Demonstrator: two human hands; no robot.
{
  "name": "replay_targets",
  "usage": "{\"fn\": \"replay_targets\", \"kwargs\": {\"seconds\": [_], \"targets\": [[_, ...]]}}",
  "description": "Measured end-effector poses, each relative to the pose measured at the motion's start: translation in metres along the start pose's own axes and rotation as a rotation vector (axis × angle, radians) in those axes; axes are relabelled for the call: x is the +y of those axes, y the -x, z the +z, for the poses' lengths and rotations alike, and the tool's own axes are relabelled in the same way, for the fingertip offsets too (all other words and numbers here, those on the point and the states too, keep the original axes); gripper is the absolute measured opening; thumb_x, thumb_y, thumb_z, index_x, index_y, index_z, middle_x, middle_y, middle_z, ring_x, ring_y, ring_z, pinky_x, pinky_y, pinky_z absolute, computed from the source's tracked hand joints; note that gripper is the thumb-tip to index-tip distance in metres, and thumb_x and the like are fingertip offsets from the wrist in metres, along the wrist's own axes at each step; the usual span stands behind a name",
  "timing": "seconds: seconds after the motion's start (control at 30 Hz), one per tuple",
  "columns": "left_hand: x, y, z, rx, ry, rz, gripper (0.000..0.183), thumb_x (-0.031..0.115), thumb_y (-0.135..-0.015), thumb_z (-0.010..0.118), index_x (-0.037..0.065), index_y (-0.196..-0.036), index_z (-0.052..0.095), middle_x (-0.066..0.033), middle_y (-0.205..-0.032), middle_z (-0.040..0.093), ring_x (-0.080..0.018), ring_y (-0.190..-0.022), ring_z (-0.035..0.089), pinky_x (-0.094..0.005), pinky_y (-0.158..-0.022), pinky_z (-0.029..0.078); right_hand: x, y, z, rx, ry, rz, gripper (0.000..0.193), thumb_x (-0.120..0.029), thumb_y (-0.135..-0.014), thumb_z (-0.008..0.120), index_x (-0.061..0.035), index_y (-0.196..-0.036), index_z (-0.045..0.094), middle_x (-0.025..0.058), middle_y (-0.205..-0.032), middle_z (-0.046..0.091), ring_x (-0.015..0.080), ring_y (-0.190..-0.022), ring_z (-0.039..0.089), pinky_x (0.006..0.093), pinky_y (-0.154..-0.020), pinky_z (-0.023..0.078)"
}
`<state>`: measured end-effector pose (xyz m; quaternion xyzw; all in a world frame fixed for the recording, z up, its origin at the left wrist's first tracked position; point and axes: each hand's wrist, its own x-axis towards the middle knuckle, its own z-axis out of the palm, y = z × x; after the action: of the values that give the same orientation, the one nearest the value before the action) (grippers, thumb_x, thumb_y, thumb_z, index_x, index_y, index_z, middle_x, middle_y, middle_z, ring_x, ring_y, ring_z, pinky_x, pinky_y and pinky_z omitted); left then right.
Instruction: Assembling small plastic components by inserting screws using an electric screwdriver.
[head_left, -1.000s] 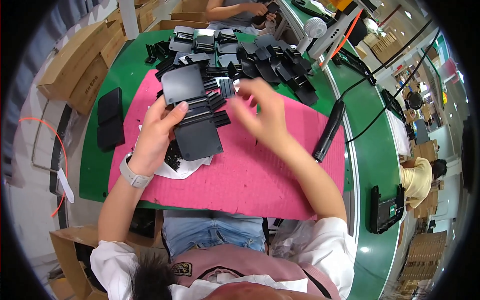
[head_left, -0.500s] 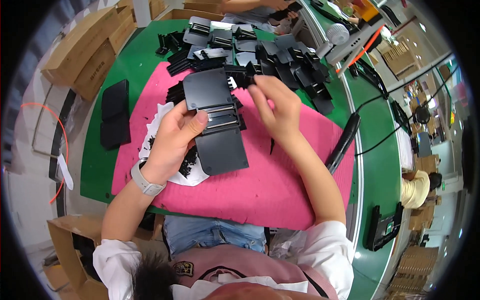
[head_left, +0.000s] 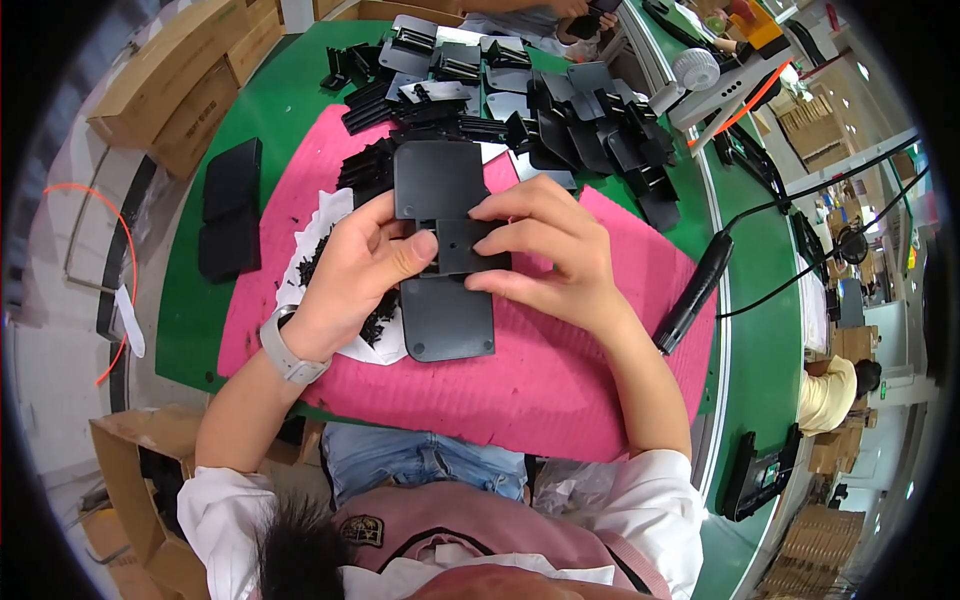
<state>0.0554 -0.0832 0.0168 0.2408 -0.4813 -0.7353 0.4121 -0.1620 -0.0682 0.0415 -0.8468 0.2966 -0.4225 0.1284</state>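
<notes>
My left hand is closed around the left side of a black two-plate plastic part, thumb on its middle section. The part is held up above the pink mat, with one plate at the far end and one at the near end. In the fingertips of my right hand is a small black rectangular cover with a small hole. It lies over the middle section between the plates, where metal rods showed earlier. Whether it is seated there I cannot tell. Beside my left hand, small black pieces lie on white sheeting.
Black plates and brackets are piled across the far side of the green table. Another two-plate part lies at left. A black corded handheld tool rests at right. A co-worker's hands show at the far edge.
My right hand has come from the far pile to the held part, bringing the small cover over its middle. The two-plate part has shifted slightly and turned straighter.
</notes>
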Motion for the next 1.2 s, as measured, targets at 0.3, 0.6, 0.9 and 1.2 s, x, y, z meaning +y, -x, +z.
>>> {"fn": "replay_targets", "kwargs": {"seconds": [0.3,0.6,0.9,1.2], "targets": [[-0.001,0.004,-0.003,-0.07,-0.068,0.022,0.037,0.019,-0.09,0.064,0.0,-0.119,0.053,-0.0049,-0.106,0.06,-0.0102,-0.094,0.058,-0.0252,-0.082,0.048,-0.017,0.003,0.018,-0.056,0.165,-0.031,0.026,-0.012,-0.061,0.08,-0.0062,-0.081,0.064,0.0072,-0.104,0.064,0.0262,-0.086,0.059,0.0339,-0.066,0.052],[0.032,0.022,-0.038,0.083,-1.573,0.354,0.027,0.013,-0.074,0.069,0.0,-0.096,0.062,-0.0114,-0.087,0.057,-0.0269,-0.083,0.059,-0.0341,-0.071,0.046,-0.049,0.056,-0.01,-0.209,0.247,0.324,0.023,-0.01,-0.063,0.077,-0.006,-0.081,0.065,0.0066,-0.099,0.065,0.0247,-0.086,0.06,0.034,-0.062,0.052],[0.004,0.015,-0.046,0.179,-1.445,0.305,0.016,0.008,-0.073,0.069,0.0,-0.085,0.062,-0.0112,-0.081,0.055,-0.0293,-0.076,0.058,-0.0368,-0.066,0.046,-0.059,0.064,-0.022,-0.054,0.336,0.386,0.021,-0.005,-0.066,0.073,-0.003,-0.085,0.065,0.0112,-0.102,0.064,0.0294,-0.092,0.061,0.0368,-0.076,0.051],[0.009,0.017,-0.04,0.279,-1.368,0.464,0.009,0.007,-0.08,0.065,-0.001,-0.08,0.061,-0.013,-0.074,0.057,-0.0307,-0.065,0.058,-0.0373,-0.059,0.044,-0.044,0.133,-0.093,0.262,1.406,0.75,0.033,-0.028,-0.082,0.067,-0.0041,-0.104,0.062,0.0119,-0.093,0.066,0.0309,-0.081,0.063,0.0378,-0.07,0.05]]}}
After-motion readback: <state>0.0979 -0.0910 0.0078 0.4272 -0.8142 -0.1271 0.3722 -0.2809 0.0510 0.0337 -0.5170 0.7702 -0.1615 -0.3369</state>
